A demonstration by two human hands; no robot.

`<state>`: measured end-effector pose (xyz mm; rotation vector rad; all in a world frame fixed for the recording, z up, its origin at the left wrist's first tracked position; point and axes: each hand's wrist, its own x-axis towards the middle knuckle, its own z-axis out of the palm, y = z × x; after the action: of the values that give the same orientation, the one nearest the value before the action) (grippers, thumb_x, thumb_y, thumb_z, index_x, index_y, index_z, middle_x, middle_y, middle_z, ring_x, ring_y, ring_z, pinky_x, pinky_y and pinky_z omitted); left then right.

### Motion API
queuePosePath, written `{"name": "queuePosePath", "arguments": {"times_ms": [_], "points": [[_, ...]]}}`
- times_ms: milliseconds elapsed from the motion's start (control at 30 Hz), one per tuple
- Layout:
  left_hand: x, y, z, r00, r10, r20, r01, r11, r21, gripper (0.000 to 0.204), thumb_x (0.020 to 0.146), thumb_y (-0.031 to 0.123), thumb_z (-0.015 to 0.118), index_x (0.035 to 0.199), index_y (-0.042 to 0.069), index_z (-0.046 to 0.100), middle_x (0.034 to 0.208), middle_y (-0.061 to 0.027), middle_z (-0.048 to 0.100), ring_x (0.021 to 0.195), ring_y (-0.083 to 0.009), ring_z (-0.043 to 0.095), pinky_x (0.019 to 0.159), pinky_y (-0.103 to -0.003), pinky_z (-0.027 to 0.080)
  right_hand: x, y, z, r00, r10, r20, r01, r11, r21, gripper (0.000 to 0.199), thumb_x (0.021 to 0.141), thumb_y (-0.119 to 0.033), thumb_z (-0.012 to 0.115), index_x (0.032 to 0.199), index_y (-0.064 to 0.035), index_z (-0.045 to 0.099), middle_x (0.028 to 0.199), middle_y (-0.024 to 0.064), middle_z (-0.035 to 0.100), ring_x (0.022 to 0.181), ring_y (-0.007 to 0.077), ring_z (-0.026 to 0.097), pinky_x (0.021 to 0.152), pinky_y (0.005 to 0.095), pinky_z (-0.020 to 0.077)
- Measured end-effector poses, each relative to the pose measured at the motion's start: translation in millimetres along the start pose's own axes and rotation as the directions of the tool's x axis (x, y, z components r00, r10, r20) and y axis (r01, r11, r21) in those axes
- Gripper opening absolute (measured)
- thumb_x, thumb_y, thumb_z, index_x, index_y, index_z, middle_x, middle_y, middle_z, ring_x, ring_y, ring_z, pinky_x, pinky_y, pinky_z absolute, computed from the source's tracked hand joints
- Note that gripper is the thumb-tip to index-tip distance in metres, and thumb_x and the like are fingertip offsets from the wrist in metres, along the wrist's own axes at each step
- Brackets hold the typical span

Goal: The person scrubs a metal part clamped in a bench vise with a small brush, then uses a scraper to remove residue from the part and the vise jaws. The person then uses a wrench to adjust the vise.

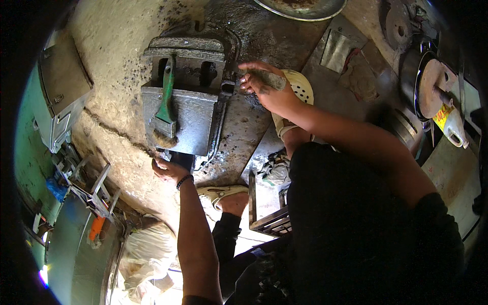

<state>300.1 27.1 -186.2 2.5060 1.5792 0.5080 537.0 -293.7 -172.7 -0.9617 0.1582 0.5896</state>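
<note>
Hands at a grey metal mould block lying on the concrete floor. Left hand: fingers curled loosely at the near edge of the block, touching its lower rim; whether it grips anything cannot be told. Right hand: closed around a small dark, dusty lump, held just right of the block. Green-handled brush: resting on top of the block, bristles toward the person. Cream sandal: beneath the right hand. Round metal pan: at the far edge, well apart.
</note>
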Motion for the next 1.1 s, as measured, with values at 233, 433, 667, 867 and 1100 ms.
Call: {"name": "queuePosePath", "arguments": {"times_ms": [233, 433, 667, 867, 1100], "points": [[-2, 3, -1, 1.000, -0.013, 0.009, 0.013, 1.000, -0.012, 0.046, 0.103, 0.040, 0.051, 0.118, -0.001, 0.064, 0.119, -0.0194, 0.065, 0.110, -0.0366, 0.059, 0.096, -0.047, 0.045, -8, -1, 19, 0.977, 0.079, -0.196, -0.105, 0.986, -0.128, 0.026, 0.098, -0.004, 0.059, 0.124, -0.0023, 0.057, 0.090, 0.0058, 0.064, 0.084, 0.0116, 0.063, 0.071, 0.0257, 0.0525], [-2, 4, -1, 1.000, -0.020, 0.007, 0.020, 0.999, -0.031, 0.046, 0.102, 0.040, 0.052, 0.118, -0.002, 0.064, 0.117, -0.0211, 0.064, 0.109, -0.0368, 0.058, 0.096, -0.047, 0.045, 4, 12, 11, 0.980, 0.148, -0.136, -0.132, 0.984, 0.120, 0.036, 0.103, -0.024, 0.057, 0.133, -0.0047, 0.053, 0.100, 0.0121, 0.067, 0.089, 0.0187, 0.067, 0.076, 0.0320, 0.0553], [-5, 13, -4, 1.000, -0.021, -0.007, 0.021, 0.999, -0.025, 0.048, 0.103, 0.043, 0.051, 0.118, -0.001, 0.064, 0.114, -0.0213, 0.064, 0.105, -0.0376, 0.059, 0.090, -0.047, 0.047, -8, -31, 3, 0.988, 0.147, -0.055, -0.154, 0.975, -0.162, 0.040, 0.102, -0.025, 0.056, 0.136, -0.0037, 0.053, 0.108, 0.0149, 0.069, 0.091, 0.0210, 0.068, 0.079, 0.0311, 0.0536], [-6, 22, -10, 1.000, 0.023, -0.003, -0.023, 1.000, 0.003, 0.044, 0.104, 0.038, 0.049, 0.116, -0.001, 0.065, 0.115, -0.0216, 0.065, 0.106, -0.0381, 0.060, 0.092, -0.047, 0.047, 11, -78, -2, 0.990, 0.014, -0.138, -0.074, 0.893, -0.444, 0.037, 0.102, -0.025, 0.056, 0.132, -0.0037, 0.057, 0.098, 0.0079, 0.069, 0.084, 0.0142, 0.066, 0.077, 0.0277, 0.0528], [-5, 16, -6, 1.000, -0.029, -0.006, 0.028, 0.989, -0.147, 0.047, 0.104, 0.037, 0.049, 0.118, -0.006, 0.062, 0.118, -0.0262, 0.063, 0.110, -0.0410, 0.058, 0.097, -0.048, 0.046, 11, -161, -38, 0.956, -0.170, -0.240, -0.135, 0.471, -0.872, 0.030, 0.102, -0.026, 0.059, 0.120, -0.0033, 0.066, 0.086, 0.0015, 0.060, 0.077, 0.0112, 0.056, 0.069, 0.0257, 0.0462]]}}
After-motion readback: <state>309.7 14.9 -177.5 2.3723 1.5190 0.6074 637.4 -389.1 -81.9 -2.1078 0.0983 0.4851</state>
